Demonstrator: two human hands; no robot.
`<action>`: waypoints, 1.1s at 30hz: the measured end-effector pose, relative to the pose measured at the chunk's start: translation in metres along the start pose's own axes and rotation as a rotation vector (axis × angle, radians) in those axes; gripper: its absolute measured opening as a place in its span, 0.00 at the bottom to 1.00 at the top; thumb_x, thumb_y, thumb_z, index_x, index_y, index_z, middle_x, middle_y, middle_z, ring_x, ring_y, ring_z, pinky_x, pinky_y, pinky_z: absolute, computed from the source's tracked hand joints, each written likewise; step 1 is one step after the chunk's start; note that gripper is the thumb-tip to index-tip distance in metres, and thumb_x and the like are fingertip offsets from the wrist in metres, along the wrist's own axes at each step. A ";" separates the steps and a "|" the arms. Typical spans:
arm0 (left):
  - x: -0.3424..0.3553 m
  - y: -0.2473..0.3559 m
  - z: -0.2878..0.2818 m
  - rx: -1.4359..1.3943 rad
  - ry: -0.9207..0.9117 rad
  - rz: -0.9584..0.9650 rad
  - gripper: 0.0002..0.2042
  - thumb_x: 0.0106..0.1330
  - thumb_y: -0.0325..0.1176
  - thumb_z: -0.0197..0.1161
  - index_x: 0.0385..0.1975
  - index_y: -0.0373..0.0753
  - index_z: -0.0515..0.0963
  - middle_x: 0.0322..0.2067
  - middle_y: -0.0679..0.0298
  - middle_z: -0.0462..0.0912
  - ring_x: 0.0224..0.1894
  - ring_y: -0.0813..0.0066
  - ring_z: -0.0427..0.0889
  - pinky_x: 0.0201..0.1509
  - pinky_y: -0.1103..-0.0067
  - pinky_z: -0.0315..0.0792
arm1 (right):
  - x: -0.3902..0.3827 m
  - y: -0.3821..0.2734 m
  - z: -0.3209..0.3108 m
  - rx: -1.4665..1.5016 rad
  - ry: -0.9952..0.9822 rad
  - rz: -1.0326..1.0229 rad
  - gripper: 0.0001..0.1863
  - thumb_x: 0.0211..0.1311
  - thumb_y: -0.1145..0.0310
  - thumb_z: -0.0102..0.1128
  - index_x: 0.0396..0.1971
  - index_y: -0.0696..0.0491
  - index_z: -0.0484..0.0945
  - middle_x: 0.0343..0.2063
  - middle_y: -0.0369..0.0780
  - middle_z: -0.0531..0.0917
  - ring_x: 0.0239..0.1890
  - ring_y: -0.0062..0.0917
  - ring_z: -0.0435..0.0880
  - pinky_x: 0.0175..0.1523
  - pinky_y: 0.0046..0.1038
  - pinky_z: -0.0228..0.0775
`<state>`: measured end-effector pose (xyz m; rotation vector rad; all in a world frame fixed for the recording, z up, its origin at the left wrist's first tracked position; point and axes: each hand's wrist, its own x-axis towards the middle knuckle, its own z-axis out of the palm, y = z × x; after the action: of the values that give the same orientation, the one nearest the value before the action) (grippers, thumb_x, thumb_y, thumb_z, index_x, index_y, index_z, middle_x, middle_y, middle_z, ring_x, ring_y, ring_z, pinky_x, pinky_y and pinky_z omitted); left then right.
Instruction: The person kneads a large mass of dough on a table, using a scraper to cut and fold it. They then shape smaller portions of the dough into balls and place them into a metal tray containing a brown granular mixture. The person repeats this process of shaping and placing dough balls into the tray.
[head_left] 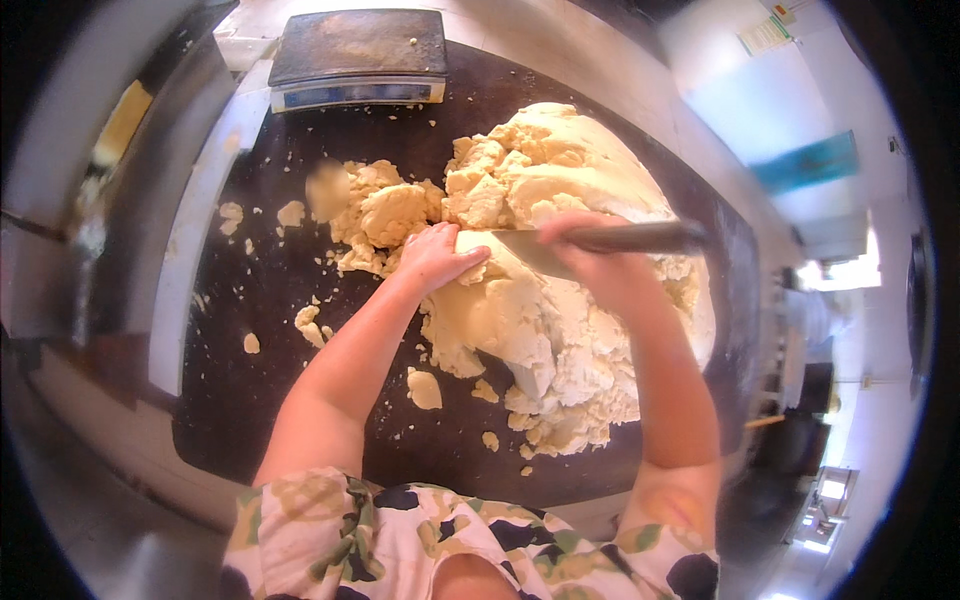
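My right hand [590,250] is closed round the dark handle [660,238] of a broad knife [525,250], whose blade meets a large pile of pale dough [560,340]. My left hand [440,255] grips the dough just left of the blade, fingers bent over it and thumb toward the knife; what lies under its fingertips is partly hidden. A bigger smooth mound [560,160] rises behind both hands, and crumbly lumps [395,210] lie to the upper left of my left hand. The right hand is slightly blurred.
A dark work surface [260,400] carries scattered dough scraps [423,390]. A flat-topped scale [357,55] stands at its back left. A pale strip [170,330] runs along the left edge. Blurred walls, fittings and a teal panel [810,160] show at right.
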<state>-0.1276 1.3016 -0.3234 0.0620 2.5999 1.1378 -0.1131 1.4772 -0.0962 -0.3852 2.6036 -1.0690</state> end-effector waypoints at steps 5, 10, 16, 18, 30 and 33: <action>0.007 0.006 0.004 0.026 -0.025 0.027 0.38 0.56 0.67 0.56 0.53 0.36 0.75 0.55 0.52 0.77 0.59 0.57 0.73 0.63 0.64 0.61 | 0.022 0.062 0.014 -0.098 0.122 -0.230 0.05 0.57 0.75 0.59 0.29 0.54 0.84 0.29 0.40 0.85 0.33 0.28 0.84 0.42 0.29 0.76; 0.005 0.004 0.002 0.030 -0.076 0.022 0.38 0.55 0.67 0.55 0.49 0.34 0.76 0.53 0.52 0.77 0.58 0.58 0.73 0.62 0.64 0.62 | 0.051 0.098 0.035 -0.057 0.109 -0.089 0.05 0.56 0.71 0.61 0.29 0.53 0.85 0.29 0.42 0.86 0.32 0.31 0.85 0.41 0.30 0.77; 0.011 0.003 -0.002 0.058 -0.165 0.000 0.39 0.54 0.68 0.55 0.47 0.32 0.77 0.52 0.52 0.78 0.58 0.58 0.74 0.62 0.63 0.61 | 0.075 0.121 0.063 -0.038 0.123 -0.076 0.08 0.58 0.68 0.62 0.32 0.55 0.86 0.31 0.43 0.87 0.35 0.29 0.86 0.44 0.30 0.76; 0.015 0.001 -0.003 0.064 -0.176 0.000 0.40 0.54 0.69 0.54 0.47 0.32 0.77 0.51 0.51 0.79 0.57 0.57 0.74 0.62 0.63 0.61 | 0.087 0.117 0.062 -0.038 0.082 -0.002 0.08 0.61 0.69 0.62 0.34 0.58 0.84 0.29 0.39 0.85 0.34 0.24 0.82 0.40 0.27 0.73; -0.051 -0.017 0.001 -0.168 0.023 0.088 0.33 0.51 0.60 0.65 0.51 0.42 0.78 0.44 0.53 0.83 0.49 0.56 0.81 0.53 0.67 0.73 | -0.018 0.078 0.129 -0.529 0.303 -0.535 0.03 0.58 0.65 0.63 0.28 0.47 0.81 0.24 0.36 0.82 0.28 0.28 0.83 0.31 0.29 0.76; -0.065 -0.006 -0.001 -0.149 -0.010 0.030 0.34 0.51 0.57 0.67 0.53 0.40 0.76 0.48 0.52 0.81 0.52 0.55 0.79 0.55 0.67 0.72 | -0.038 0.068 0.111 -0.334 0.363 -0.602 0.02 0.59 0.69 0.63 0.29 0.48 0.83 0.26 0.36 0.85 0.27 0.27 0.84 0.31 0.27 0.78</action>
<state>-0.0656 1.2861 -0.3102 0.0745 2.5051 1.3351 -0.0464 1.4671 -0.2137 -1.2154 3.0923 -0.9228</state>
